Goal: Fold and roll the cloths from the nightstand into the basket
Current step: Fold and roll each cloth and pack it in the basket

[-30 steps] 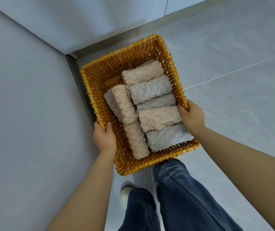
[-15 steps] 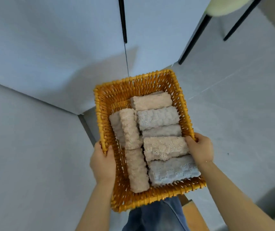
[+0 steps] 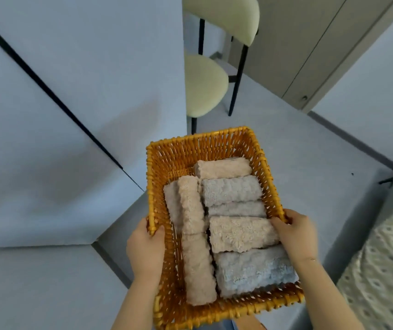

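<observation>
Now the basket [image 3: 214,148], an orange wicker one, is held up in the air between both hands, its long sides in their grip. At the left rim the left hand [image 3: 145,248] curls round the edge, thumb inside and fingers hidden under the outer wall. On the right rim the right hand [image 3: 296,234] grips likewise, its thumb lying over the edge and touching a beige roll. Inside, the rolls [image 3: 232,190] lie packed close together: five crosswise on the right, alternating beige and grey from far to near, and lengthwise on the left two beige ones end to end with a grey one tucked beside the farther. A bare patch of wicker floor shows at the far left corner. Beyond the basket stands a chair [image 3: 205,84] with pale green cushions and black legs, partly cut off by a wall [image 3: 71,67]. At the right edge a patterned bedspread [image 3: 386,270] shows only in part, and the forearms run out of frame at the bottom.
</observation>
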Available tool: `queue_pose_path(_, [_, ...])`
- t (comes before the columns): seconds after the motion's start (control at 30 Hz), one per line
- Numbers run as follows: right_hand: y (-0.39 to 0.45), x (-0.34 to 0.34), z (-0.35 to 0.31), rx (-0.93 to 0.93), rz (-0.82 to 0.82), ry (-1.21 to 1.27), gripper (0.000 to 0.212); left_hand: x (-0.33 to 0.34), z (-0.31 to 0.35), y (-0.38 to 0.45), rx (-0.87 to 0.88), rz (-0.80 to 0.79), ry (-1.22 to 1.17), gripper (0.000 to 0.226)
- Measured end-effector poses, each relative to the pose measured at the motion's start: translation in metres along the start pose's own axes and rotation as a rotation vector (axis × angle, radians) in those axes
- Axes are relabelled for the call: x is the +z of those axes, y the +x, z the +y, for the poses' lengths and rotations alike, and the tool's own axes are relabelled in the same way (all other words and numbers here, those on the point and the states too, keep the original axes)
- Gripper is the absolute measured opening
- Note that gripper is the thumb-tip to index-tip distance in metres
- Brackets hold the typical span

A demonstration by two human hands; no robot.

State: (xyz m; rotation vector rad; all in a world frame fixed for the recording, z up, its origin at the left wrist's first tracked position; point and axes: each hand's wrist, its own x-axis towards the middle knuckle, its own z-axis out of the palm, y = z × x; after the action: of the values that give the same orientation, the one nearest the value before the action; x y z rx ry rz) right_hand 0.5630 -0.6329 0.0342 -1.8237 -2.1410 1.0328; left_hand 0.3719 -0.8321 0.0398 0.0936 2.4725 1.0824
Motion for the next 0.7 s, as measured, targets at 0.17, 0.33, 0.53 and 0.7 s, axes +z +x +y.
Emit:
queue_pose_path(0.17, [0.039,-0.057,-0.010,0.007,0.050,-0.081,0.023,0.029,0.080,0.017,0.065,-0.072,0.054,0.010])
queue_pose_path(0.33, [0.099,-0.111,-0.027,0.062,0.130,-0.042,0.018,0.064,0.170,0.034,0.113,-0.138,0.029,0.009])
queue_pose_path(0.53, [0.186,-0.143,-0.071,0.088,0.170,-0.031,0.019,0.103,0.260,0.099,0.144,-0.172,0.063,0.007])
queue_pose_path(0.7, [0.266,-0.168,-0.120,0.111,0.216,-0.007,0.018,0.139,0.337,0.166,0.178,-0.201,0.060,0.008])
